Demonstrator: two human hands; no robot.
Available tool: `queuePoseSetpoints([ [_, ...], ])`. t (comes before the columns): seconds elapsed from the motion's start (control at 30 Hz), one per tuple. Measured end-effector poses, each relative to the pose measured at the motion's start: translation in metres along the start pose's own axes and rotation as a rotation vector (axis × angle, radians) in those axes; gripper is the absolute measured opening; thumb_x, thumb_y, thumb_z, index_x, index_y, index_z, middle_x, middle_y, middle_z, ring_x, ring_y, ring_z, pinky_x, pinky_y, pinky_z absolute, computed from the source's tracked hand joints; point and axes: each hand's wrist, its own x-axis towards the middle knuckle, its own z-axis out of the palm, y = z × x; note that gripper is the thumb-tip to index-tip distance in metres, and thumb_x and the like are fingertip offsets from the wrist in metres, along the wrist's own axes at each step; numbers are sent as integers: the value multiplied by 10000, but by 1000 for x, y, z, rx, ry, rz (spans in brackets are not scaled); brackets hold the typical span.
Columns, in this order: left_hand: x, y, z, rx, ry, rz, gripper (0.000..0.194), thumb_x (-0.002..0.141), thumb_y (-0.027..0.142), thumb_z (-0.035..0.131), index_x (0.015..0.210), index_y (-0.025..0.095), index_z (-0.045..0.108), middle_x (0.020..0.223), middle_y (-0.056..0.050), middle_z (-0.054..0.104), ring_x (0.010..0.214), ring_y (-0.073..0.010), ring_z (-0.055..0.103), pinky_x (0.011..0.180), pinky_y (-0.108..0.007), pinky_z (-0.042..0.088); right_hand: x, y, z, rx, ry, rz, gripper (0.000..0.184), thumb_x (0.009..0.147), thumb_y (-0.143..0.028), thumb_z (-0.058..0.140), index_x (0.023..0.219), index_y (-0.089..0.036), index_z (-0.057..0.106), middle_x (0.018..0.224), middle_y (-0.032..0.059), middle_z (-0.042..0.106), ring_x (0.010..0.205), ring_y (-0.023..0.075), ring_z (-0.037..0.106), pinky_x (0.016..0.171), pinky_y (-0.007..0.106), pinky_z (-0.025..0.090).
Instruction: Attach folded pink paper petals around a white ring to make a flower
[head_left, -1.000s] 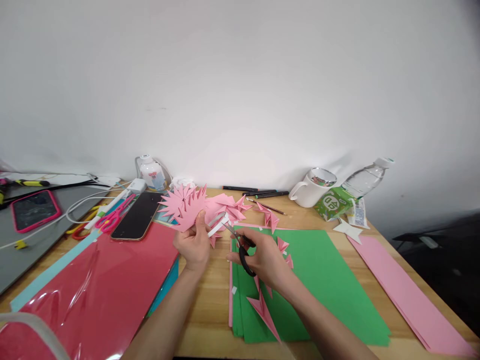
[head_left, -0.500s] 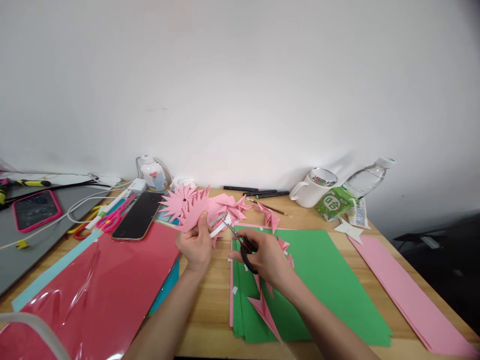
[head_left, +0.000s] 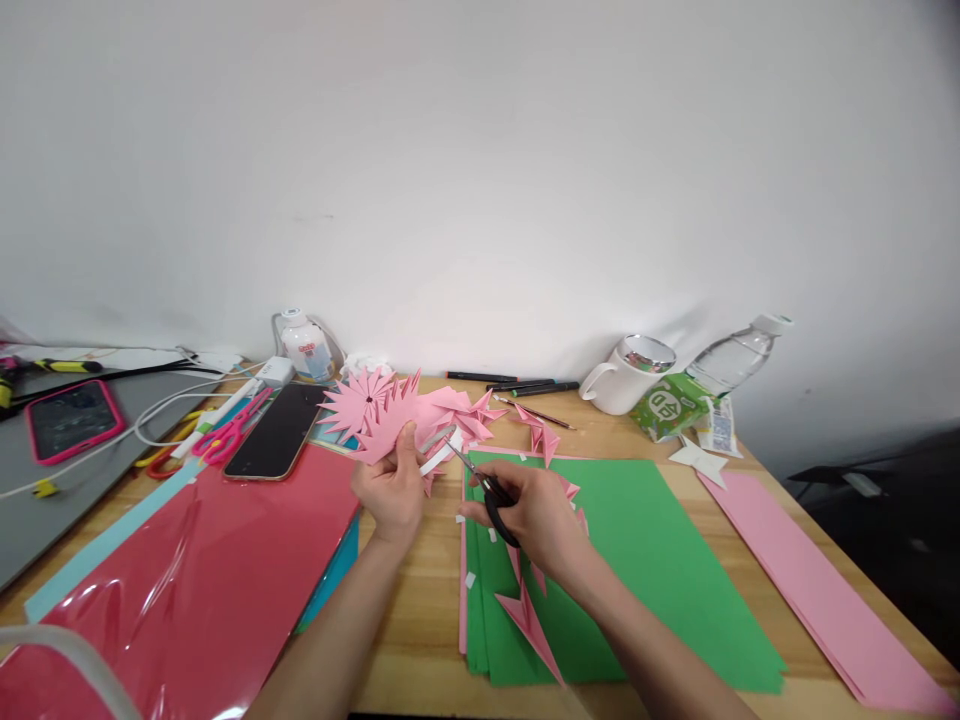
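My left hand (head_left: 391, 492) pinches a pink folded paper piece with a spiky, zigzag edge (head_left: 386, 425) and a narrow white strip (head_left: 441, 453). My right hand (head_left: 536, 510) is wrapped around black-handled scissors (head_left: 491, 492). Their blades point up and left, with the tips at the white strip; whether they cut through it I cannot tell. Behind my left hand lies a round pink pleated paper rosette (head_left: 367, 400). More pink folded paper pieces (head_left: 469, 412) lie just beyond the strip. Below my right hand, a pointed pink paper piece (head_left: 529, 625) rests on green paper sheets (head_left: 637, 570).
Red glossy sheets (head_left: 262, 560), a black phone (head_left: 276, 435) and pink scissors (head_left: 232, 428) are on the left. Several pens (head_left: 532, 387) lie by the wall. A white mug (head_left: 626, 380), clear bottle (head_left: 735, 355) and pink strips (head_left: 817, 590) stand or lie right.
The scissors have closed: their handles are nearer together and the blades have come together at the white strip. My left hand and its paper have hardly moved.
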Motion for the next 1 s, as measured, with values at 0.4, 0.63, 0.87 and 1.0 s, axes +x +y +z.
queuePoseSetpoints([
  [0.4, 1, -7, 0, 55, -3, 94, 462, 794, 334, 616, 377, 163, 518, 282, 39, 449, 272, -93, 453, 369, -211, 397, -4, -3, -10, -280, 67, -32, 218, 694, -407, 679, 694, -190, 652, 540, -27, 499, 516, 113, 390, 499, 215, 250],
  [0.63, 4, -16, -2, 188, 1, 492, 222, 809, 264, 608, 621, 148, 632, 659, -52, 680, 601, -141, 638, 577, -236, 501, -8, 9, -23, -495, 154, -96, 123, 739, -328, 670, 797, -226, 707, 694, 10, 701, 589, 161, 575, 525, 220, 293],
  [0.87, 11, -23, -4, 222, 14, 351, 171, 818, 288, 596, 776, 136, 662, 718, -64, 688, 630, -152, 647, 572, -234, 498, 6, 11, -57, -658, 318, -109, 202, 778, -335, 654, 954, -243, 692, 846, 29, 719, 751, 210, 646, 577, 241, 342],
  [1.0, 14, -27, -2, 217, -97, 188, 212, 769, 352, 626, 755, 144, 662, 678, -59, 689, 596, -180, 654, 549, -257, 492, 24, 14, -61, -833, -74, -119, 342, 719, -57, 618, 1025, -206, 653, 988, 58, 690, 880, 214, 628, 663, 247, 365],
])
